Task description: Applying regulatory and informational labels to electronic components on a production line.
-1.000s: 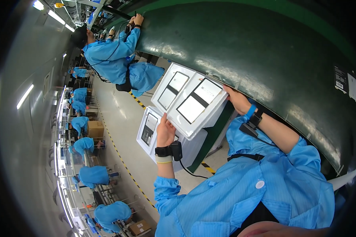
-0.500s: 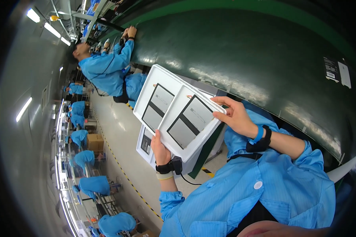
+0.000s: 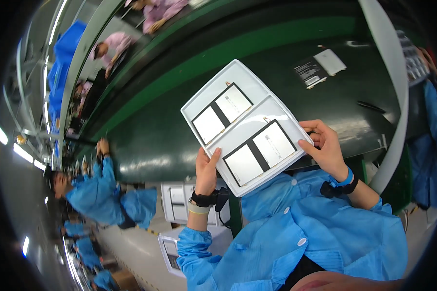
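A white plastic tray [image 3: 250, 80] with two compartments is held up between my hands, tilted over the near edge of the green bench [image 3: 145, 145]. In each compartment lies a flat silver-and-black pack that looks like a battery with short thin wires: one pack [image 3: 222, 114] in the far compartment, the other pack [image 3: 260, 154] in the near one. My left hand [image 3: 207, 169] grips the tray's left rim, thumb on top. The right rim is pinched by my right hand [image 3: 324, 148], its thumb above and fingers partly hidden beneath.
On the bench lie another black-and-silver pack [image 3: 320, 69] and a black pen [image 3: 371, 106]. A pale curved post [image 3: 391, 72] rises at right. More white trays [image 3: 172, 218] stand low at left. A co-worker in blue [image 3: 94, 194] works farther left; people in pink sit across.
My hands have carried the tray from beside the bench to its edge as my view turned right. The stacked trays below now show at lower left.
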A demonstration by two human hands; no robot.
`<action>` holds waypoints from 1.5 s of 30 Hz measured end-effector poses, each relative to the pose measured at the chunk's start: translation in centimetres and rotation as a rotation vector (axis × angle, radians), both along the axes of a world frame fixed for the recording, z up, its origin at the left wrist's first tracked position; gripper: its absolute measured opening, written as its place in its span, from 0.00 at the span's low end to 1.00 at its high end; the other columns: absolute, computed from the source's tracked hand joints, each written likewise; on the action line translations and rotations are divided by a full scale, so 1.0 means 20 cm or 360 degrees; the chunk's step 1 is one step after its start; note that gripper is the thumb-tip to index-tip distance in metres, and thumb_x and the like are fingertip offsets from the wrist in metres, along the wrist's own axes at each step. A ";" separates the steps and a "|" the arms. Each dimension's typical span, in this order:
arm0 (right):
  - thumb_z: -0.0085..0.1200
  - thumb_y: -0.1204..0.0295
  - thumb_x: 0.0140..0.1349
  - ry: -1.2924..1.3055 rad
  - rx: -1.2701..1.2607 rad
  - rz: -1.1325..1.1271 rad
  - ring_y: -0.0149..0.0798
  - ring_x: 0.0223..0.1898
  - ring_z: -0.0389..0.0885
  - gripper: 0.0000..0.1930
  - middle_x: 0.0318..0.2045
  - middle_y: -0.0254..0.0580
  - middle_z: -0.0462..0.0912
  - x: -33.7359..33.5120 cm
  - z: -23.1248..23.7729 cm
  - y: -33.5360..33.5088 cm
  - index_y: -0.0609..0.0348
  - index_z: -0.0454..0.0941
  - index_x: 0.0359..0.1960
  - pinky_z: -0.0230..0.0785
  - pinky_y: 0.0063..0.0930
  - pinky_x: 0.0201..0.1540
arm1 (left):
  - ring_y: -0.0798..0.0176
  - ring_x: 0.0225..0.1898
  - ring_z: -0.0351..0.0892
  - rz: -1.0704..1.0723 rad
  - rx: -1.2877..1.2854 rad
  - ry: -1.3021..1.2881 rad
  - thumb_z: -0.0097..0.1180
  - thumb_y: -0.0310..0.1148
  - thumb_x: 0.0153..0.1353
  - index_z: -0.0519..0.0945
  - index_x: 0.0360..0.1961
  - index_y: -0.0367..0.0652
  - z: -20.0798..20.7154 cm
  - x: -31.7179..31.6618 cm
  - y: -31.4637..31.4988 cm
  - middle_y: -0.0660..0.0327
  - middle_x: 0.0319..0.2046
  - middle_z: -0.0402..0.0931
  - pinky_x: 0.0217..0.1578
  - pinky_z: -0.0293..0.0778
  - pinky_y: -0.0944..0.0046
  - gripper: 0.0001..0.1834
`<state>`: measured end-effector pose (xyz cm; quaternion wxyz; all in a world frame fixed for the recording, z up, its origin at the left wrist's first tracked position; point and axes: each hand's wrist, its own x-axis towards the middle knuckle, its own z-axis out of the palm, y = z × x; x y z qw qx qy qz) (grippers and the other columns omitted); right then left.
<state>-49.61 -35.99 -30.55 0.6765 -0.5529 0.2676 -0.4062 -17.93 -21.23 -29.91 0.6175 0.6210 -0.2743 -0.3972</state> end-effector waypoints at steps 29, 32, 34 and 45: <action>0.69 0.66 0.59 0.0264 -0.1666 -0.1769 0.50 0.37 0.85 0.19 0.37 0.48 0.86 -0.30 1.13 -1.35 0.64 0.82 0.48 0.77 0.40 0.44 | 0.68 0.29 0.83 -0.0857 -0.0688 -0.2110 0.64 0.31 0.67 0.83 0.36 0.35 1.15 -0.57 -1.17 0.57 0.26 0.84 0.34 0.76 0.67 0.08; 0.68 0.67 0.60 0.0324 -0.1435 -0.1536 0.43 0.27 0.84 0.13 0.25 0.45 0.85 -0.35 1.21 -1.33 0.65 0.84 0.39 0.75 0.35 0.35 | 0.55 0.41 0.85 -0.0687 -0.1029 -0.2255 0.63 0.31 0.66 0.83 0.42 0.36 1.35 -0.71 -1.40 0.52 0.37 0.86 0.48 0.78 0.59 0.09; 0.65 0.70 0.65 0.0087 -0.1387 -0.1438 0.27 0.26 0.79 0.10 0.23 0.39 0.83 -0.38 1.28 -1.20 0.67 0.84 0.35 0.70 0.25 0.32 | 0.47 0.52 0.82 -0.0506 -0.1068 -0.2497 0.62 0.32 0.66 0.82 0.48 0.37 1.47 -0.75 -1.54 0.48 0.45 0.85 0.56 0.75 0.53 0.13; 0.60 0.73 0.70 -0.0170 -0.1138 -0.0796 0.20 0.34 0.78 0.08 0.32 0.31 0.82 -0.80 1.49 -0.58 0.68 0.81 0.42 0.69 0.18 0.36 | 0.40 0.80 0.49 -0.0476 -0.1208 -0.3502 0.52 0.49 0.68 0.65 0.76 0.44 1.81 -1.20 -2.25 0.47 0.78 0.55 0.77 0.50 0.40 0.38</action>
